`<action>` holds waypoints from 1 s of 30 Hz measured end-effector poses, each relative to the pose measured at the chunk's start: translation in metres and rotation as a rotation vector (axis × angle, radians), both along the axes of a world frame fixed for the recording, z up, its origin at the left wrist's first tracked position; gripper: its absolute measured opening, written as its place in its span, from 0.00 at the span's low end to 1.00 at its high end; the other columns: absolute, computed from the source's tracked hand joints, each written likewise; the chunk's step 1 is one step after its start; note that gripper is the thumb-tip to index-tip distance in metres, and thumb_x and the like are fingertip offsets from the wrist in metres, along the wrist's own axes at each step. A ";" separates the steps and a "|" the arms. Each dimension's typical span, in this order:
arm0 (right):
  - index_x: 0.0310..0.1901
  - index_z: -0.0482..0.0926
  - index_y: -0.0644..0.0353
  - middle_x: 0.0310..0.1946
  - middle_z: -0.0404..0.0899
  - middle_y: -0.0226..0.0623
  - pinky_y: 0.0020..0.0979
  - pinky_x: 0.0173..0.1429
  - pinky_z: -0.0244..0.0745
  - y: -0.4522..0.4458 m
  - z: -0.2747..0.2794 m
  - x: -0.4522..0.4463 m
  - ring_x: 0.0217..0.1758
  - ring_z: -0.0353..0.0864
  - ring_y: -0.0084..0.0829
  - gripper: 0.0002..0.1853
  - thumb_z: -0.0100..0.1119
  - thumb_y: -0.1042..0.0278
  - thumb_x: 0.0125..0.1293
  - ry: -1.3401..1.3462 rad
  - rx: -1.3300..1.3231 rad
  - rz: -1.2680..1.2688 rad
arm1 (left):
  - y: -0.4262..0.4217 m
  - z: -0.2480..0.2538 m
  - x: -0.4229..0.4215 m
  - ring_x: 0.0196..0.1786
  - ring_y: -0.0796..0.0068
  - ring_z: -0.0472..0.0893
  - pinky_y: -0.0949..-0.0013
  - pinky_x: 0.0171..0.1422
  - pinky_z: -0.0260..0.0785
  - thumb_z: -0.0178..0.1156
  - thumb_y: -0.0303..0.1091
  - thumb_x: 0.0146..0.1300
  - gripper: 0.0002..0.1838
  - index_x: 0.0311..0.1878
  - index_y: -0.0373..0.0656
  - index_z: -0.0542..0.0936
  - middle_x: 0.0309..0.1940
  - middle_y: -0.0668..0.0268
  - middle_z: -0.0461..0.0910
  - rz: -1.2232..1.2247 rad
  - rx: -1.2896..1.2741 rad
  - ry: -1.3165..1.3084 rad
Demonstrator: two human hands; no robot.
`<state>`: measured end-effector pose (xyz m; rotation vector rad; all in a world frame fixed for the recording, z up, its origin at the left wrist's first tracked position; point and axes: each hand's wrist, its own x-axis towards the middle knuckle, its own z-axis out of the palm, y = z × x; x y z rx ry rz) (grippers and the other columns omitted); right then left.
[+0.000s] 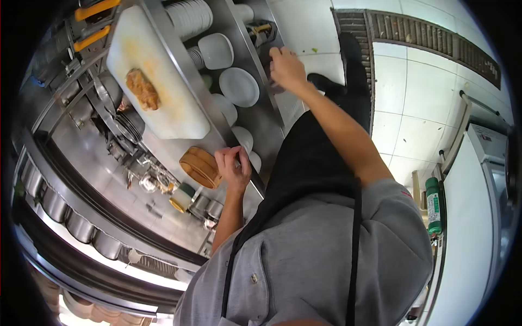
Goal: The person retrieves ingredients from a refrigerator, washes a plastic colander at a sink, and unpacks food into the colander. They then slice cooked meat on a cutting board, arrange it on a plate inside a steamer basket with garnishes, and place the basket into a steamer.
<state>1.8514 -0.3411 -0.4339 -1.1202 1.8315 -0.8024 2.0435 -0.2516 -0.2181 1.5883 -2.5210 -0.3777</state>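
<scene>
My left hand (235, 167) is beside the round wooden bowl (197, 167) at the steel counter's near edge. Its fingers are loosely bent and apart, with nothing visible in them; whether it touches the bowl I cannot tell. Low over the floor side of the shelves, my right hand (288, 69) reaches out with its fingers curled closed. What it holds, if anything, is hidden. On the white cutting board (179, 111), stained yellowish, lies a browned, breaded fried cutlet (142, 89), away from both hands.
Below the counter, shelves hold stacked plates (190, 17), a square white bowl (216, 51) and a round white dish (239, 87). Yellow-handled tools (92, 38) lie beyond the board. A floor drain grate (435, 41) runs behind my feet. A green bottle (433, 206) stands by the white cabinet (462, 217).
</scene>
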 end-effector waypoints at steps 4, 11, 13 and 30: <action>0.48 0.77 0.60 0.48 0.78 0.48 0.48 0.53 0.78 -0.040 -0.046 0.008 0.52 0.80 0.50 0.14 0.56 0.70 0.61 -0.044 0.209 0.350 | -0.020 -0.019 -0.007 0.36 0.62 0.72 0.65 0.38 0.65 0.62 0.17 0.55 0.09 0.38 0.41 0.80 0.31 0.60 0.73 0.105 -0.045 -0.083; 0.42 0.78 0.62 0.43 0.81 0.53 0.44 0.45 0.81 -0.181 -0.040 0.151 0.45 0.85 0.46 0.09 0.56 0.72 0.60 -0.171 -0.100 0.405 | -0.021 -0.026 -0.003 0.37 0.63 0.70 0.65 0.38 0.62 0.67 0.28 0.48 0.10 0.37 0.44 0.84 0.34 0.62 0.62 0.203 -0.130 -0.289; 0.43 0.80 0.61 0.41 0.83 0.49 0.45 0.46 0.81 -0.219 -0.032 0.179 0.44 0.86 0.44 0.10 0.56 0.70 0.61 -0.225 -0.035 0.383 | -0.028 -0.027 -0.007 0.36 0.62 0.70 0.64 0.37 0.63 0.69 0.29 0.45 0.12 0.37 0.46 0.84 0.35 0.61 0.63 0.220 -0.120 -0.293; 0.40 0.82 0.64 0.41 0.83 0.56 0.48 0.47 0.78 -0.149 -0.088 0.157 0.44 0.83 0.56 0.12 0.51 0.66 0.66 0.138 -0.147 0.618 | -0.038 -0.011 -0.005 0.29 0.63 0.70 0.61 0.29 0.62 0.69 0.31 0.42 0.09 0.25 0.52 0.77 0.26 0.66 0.66 0.318 -0.124 -0.119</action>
